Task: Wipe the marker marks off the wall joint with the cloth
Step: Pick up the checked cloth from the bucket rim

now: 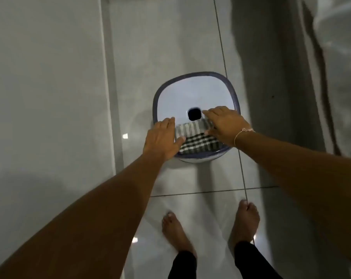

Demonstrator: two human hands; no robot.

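Observation:
A folded black-and-white checked cloth [194,138] lies on the near half of a white plastic stool [190,93] with a dark blue rim and a square hole in its top. My left hand [162,137] rests flat on the cloth's left edge, fingers together. My right hand [225,123] lies on the cloth's right side with fingers spread, reaching toward the hole. Neither hand is closed around the cloth. A wall [43,77] rises on the left; no marker marks are visible on it.
The stool stands on a glossy grey tiled floor [190,198] with dark grout lines. My bare feet [209,228] stand just behind the stool. A grey wall or door frame [281,77] runs along the right side.

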